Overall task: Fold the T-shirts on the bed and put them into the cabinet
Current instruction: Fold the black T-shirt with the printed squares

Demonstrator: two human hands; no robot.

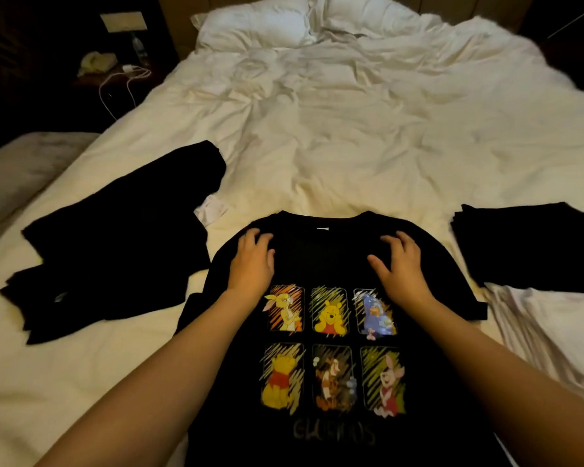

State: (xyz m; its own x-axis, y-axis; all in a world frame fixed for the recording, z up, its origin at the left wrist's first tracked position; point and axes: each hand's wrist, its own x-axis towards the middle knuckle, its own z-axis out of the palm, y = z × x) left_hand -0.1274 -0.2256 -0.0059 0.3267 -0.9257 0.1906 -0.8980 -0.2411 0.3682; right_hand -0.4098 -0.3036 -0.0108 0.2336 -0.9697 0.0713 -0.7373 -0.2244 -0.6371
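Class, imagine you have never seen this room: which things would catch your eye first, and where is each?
First, the black T-shirt spread print-up at the near edge of the bed, with six bright cartoon panels on its chest. The left hand and right hand rest flat just below its collar. Then the dark clothes either side: a loose heap of black garments at left, a neat folded stack at right, on the rumpled white duvet.
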